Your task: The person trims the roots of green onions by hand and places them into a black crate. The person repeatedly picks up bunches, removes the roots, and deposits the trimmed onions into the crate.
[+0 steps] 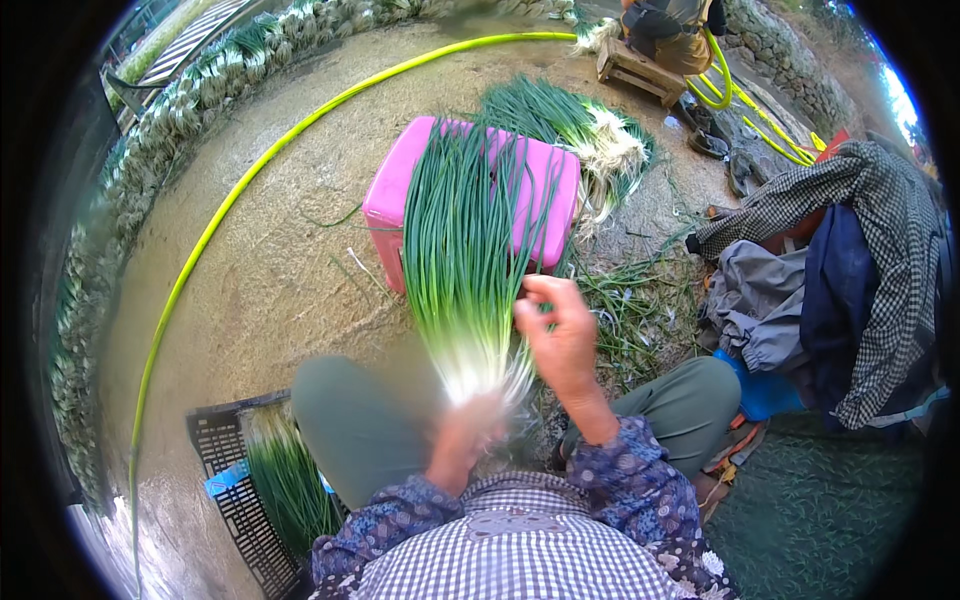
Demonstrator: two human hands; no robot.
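My left hand [466, 431] is closed around the white root end of a bunch of green onions [469, 247], just in front of my lap. The long green leaves spread away from me over the top of a pink plastic stool [386, 176]. Beside the bunch's right edge is my right hand [561, 330], raised with curled fingers and slightly blurred. Whether a thin leaf is pinched between its fingertips cannot be told. A second heap of green onions [592, 139] lies on the ground behind the stool, with pale roots toward the right.
Left of my knee stands a black plastic crate [259, 525] holding green onions. A yellow hose [225, 199] curves across the wet concrete. Leaf trimmings [637, 322] litter the ground at right, near piled clothes [840, 277]. Another person [671, 34] is by a wooden stool [641, 71].
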